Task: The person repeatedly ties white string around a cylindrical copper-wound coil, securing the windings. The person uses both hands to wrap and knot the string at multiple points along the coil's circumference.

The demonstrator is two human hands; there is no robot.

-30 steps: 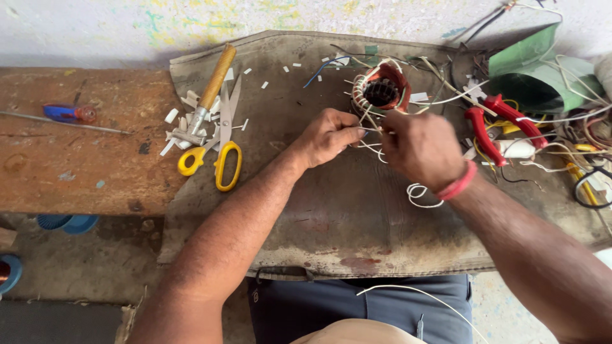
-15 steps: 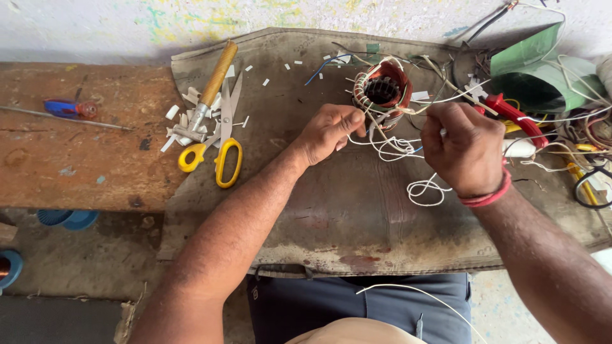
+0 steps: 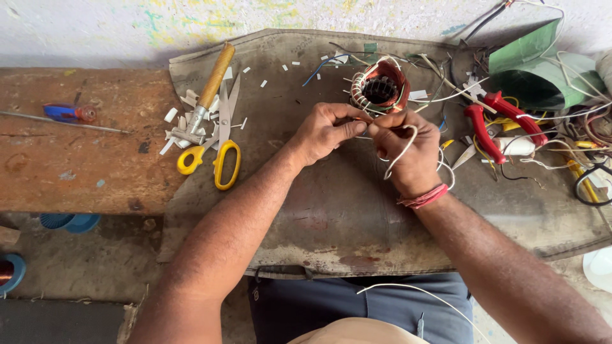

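Note:
A small motor stator with copper windings and white lead wires lies on a worn grey mat. Just in front of it, my left hand and my right hand meet, fingertips pinched together on a thin white wire that loops over my right hand and runs back to the stator. A red band circles my right wrist.
Yellow-handled scissors, a wooden-handled tool and white sleeve scraps lie left on the mat. Red-handled pliers, tangled wires and green sheet crowd the right. A blue-handled screwdriver rests on the wooden bench.
My right hand, which had pulled out to the right with the wire, has come back left to meet my left hand in front of the stator.

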